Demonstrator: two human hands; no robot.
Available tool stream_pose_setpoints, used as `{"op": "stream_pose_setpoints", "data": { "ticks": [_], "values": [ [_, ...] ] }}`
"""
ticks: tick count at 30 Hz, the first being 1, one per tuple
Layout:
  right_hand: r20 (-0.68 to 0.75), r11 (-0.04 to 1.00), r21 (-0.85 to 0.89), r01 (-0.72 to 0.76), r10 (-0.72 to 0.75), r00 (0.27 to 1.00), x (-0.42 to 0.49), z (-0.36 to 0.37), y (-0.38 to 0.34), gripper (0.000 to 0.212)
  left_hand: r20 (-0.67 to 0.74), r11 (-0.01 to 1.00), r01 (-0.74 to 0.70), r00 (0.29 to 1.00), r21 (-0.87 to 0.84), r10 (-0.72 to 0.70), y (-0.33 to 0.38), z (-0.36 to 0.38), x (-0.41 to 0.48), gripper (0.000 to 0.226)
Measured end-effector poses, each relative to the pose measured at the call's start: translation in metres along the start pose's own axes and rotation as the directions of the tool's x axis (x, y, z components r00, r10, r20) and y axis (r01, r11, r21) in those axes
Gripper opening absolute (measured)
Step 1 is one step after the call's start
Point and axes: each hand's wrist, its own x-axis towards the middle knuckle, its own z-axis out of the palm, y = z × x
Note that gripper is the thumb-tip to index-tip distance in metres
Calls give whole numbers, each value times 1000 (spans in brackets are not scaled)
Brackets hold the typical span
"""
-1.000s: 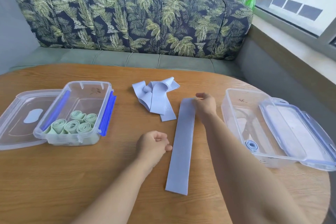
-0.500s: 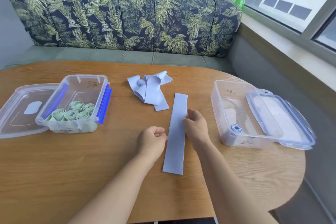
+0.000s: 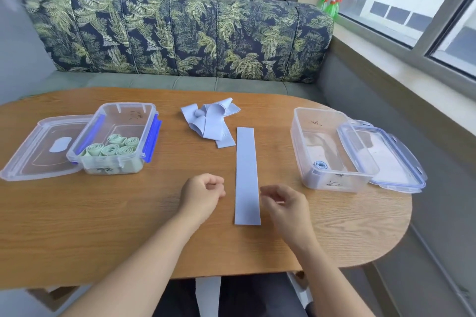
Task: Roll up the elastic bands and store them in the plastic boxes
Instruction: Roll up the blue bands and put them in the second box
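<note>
Head view: a long, flat, pale-blue elastic band strip [image 3: 246,175] lies on the oval wooden table [image 3: 128,213], its long axis running straight away from the person. Its near end sits between the two hands. The left hand [image 3: 202,194] rests just left of that end, fingers curled into a loose fist around nothing. The right hand [image 3: 286,204] hovers just right of it, fingers slack and half bent, also empty and, as far as I can tell, clear of the strip's edge.

Both hands are about equally near the band's near end, so the roll most likely starts there and travels away from the body, along the strip.

Farther back, just left of the strip's far end, lies a loose heap of pale-blue bands [image 3: 211,121]. To the right stands a clear plastic box [image 3: 304,136] holding one rolled blue band [image 3: 320,165] in its near-left corner. To the left, well apart, a second clear plastic box with blue clips [image 3: 123,105] holds rolled green bands [image 3: 113,148].
</note>
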Motion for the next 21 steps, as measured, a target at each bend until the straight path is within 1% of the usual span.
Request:
{"op": "stream_pose_setpoints", "data": {
  "ticks": [3, 5, 7, 9, 11, 14, 17, 19, 21],
  "values": [
    [41, 992, -59, 110, -108, 993, -15, 0, 10, 24, 12, 970, -179, 984, 162, 179, 2, 2, -13, 20],
    [76, 963, -153, 221, -211, 974, -19, 1, 16, 22, 70, 933, -277, 961, 232, 268, 2, 5, -19, 17],
    [123, 942, -197, 270, -250, 961, -20, 1, 19, 16, 165, 885, -362, 931, 293, 326, 1, 7, -23, 14],
    [159, 928, -233, 290, -258, 953, -19, 1, 23, 11, 248, 849, -407, 908, 337, 337, -1, 8, -24, 12],
    [167, 915, -257, 312, -276, 947, -18, 3, 26, 10, 292, 834, -420, 898, 357, 328, -3, 7, -24, 9],
    [172, 907, -259, 332, -295, 940, -17, 5, 27, 11, 327, 820, -433, 889, 374, 320, -9, 7, -22, 13],
    [191, 898, -259, 356, -314, 930, -17, 4, 28, 7, 342, 808, -441, 884, 390, 317, -12, 5, -21, 18],
    [205, 900, -254, 355, -308, 929, -17, 2, 28, 7, 349, 801, -451, 879, 394, 324, -12, 4, -21, 22],
    [223, 902, -254, 349, -297, 928, -17, 1, 27, 5, 363, 791, -465, 872, 398, 330, -14, 2, -20, 22]
  ]
}}
